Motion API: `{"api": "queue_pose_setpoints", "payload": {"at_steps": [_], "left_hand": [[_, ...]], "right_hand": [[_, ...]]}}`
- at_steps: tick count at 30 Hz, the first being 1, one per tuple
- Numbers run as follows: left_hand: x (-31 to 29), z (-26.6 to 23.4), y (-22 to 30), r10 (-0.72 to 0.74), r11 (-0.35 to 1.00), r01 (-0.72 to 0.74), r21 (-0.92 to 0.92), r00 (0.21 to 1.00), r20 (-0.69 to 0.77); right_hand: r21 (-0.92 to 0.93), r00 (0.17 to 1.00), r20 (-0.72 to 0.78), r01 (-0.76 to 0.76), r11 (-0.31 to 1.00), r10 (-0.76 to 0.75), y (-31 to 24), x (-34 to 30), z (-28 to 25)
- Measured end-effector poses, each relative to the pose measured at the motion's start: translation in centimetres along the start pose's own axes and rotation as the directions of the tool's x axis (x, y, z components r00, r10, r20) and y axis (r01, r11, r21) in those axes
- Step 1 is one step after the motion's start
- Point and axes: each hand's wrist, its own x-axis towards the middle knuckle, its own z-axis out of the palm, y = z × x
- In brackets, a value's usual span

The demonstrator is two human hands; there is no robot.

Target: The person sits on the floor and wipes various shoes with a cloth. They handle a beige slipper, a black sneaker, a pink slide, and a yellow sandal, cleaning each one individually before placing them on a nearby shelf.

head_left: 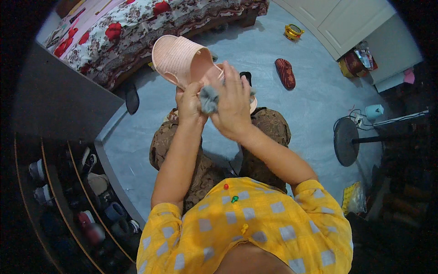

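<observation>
My left hand (pixel 189 104) grips a pink ribbed slipper (pixel 175 57) from below and holds it up in front of me, toe end pointing away to the upper left. My right hand (pixel 233 102) is closed on a grey crumpled cloth (pixel 209 98) and presses it against the slipper's inner sole. I am seated, with my knees in brown patterned trousers below the hands.
A dark red slipper (pixel 285 73) lies on the grey floor to the right. A bed with a floral cover (pixel 132 27) stands behind. A shoe rack (pixel 68 196) with several shoes is at the left. A fan base (pixel 345 141), a yellow clock (pixel 293 31) and white cupboards are at the right.
</observation>
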Motion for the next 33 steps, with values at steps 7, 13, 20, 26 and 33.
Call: {"api": "queue_pose_setpoints", "payload": {"at_steps": [7, 13, 20, 26, 33], "left_hand": [[0.2, -0.6, -0.3, -0.037, 0.995, 0.034, 0.096, 0.999, 0.03], [-0.6, 0.5, -0.4, -0.017, 0.999, 0.02, -0.035, 0.997, 0.072], [-1.3, 1.0, 1.0, -0.159, 0.966, 0.225, -0.127, 0.907, 0.39], [-1.2, 0.9, 2.5, -0.217, 0.908, 0.371, -0.192, 0.812, 0.541], [-1.0, 1.0, 2.4, -0.13, 0.948, 0.274, -0.162, 0.799, 0.587]], "right_hand": [[0.152, 0.994, -0.112, 0.023, 0.988, -0.005, 2.4, 0.8, 0.4], [0.459, 0.957, 0.112, -0.288, 0.84, 0.267, 5.8, 1.5, 0.5], [0.577, 0.883, 0.269, -0.467, 0.67, 0.384, 7.1, 2.1, 0.0], [0.837, 0.833, 0.424, -0.51, 0.197, 0.356, 6.7, 2.5, -1.8], [0.597, 0.639, 0.768, -0.689, -0.41, 0.044, 6.6, 1.6, -1.7]]}}
